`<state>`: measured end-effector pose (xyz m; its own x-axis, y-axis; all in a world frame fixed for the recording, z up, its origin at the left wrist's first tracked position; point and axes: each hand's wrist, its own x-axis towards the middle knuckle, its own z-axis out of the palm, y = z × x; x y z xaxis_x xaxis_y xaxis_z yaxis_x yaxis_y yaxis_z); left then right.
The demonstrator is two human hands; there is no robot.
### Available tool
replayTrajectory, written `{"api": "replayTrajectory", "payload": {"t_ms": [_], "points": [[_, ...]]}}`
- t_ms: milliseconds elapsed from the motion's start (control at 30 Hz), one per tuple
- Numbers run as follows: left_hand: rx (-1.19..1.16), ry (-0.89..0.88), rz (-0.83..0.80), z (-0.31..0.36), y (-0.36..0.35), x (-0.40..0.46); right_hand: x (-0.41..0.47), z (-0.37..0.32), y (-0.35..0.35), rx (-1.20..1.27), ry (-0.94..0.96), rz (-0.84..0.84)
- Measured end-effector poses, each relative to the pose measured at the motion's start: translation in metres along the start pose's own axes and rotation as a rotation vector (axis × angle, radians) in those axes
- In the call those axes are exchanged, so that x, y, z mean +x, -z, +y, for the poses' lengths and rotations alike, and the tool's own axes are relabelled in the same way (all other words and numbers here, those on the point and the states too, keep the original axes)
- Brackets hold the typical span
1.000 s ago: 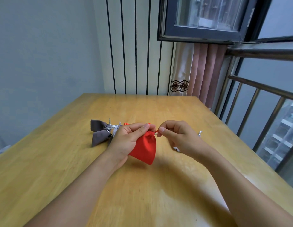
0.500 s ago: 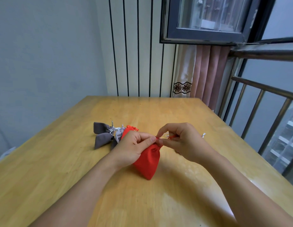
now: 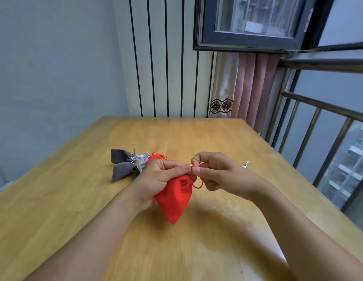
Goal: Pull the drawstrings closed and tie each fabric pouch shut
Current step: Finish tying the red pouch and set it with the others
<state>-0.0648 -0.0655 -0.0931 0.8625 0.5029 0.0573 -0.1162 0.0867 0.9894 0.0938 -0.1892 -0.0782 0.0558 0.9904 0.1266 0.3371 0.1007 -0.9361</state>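
Thumb and forefinger of the left hand and of the right hand meet at frame centre, each pinching the thin red drawstring at the gathered neck of the red pouch. The left palm also cups the pouch's upper body. The pouch hangs point-down just above the wooden table; a loose loop of cord droops at 4 o'clock from the neck. At 10 o'clock from the hands lie grey pouches with silver cords, beside a second red pouch. Judged risk: the fine cord may slip from either pinch, releasing the half-formed knot and letting the neck reopen.
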Motion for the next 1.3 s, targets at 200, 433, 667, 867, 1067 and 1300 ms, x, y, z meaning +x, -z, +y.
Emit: {"api": "replayTrajectory", "payload": {"t_ms": [200, 433, 667, 867, 1067, 1300], "points": [[-0.206, 0.059, 0.036, 0.001, -0.005, 0.000, 0.000, -0.001, -0.001, 0.140, -0.004, -0.022], [-0.241, 0.015, 0.139, 0.000, 0.000, 0.002, 0.003, 0.009, 0.009, -0.211, 0.019, 0.219], [-0.118, -0.080, 0.149, -0.002, 0.001, 0.005, 0.004, 0.009, 0.002, -0.468, -0.049, 0.109], [0.203, -0.257, 0.258, -0.007, 0.001, 0.007, 0.006, 0.013, 0.006, -0.626, -0.110, 0.270], [0.473, -0.381, 0.244, -0.011, 0.002, 0.008, 0.003, 0.009, -0.006, -0.944, -0.100, 0.330], [0.555, -0.373, 0.294, -0.012, 0.004, 0.009, -0.002, 0.001, -0.013, -1.075, 0.075, 0.259]]}}
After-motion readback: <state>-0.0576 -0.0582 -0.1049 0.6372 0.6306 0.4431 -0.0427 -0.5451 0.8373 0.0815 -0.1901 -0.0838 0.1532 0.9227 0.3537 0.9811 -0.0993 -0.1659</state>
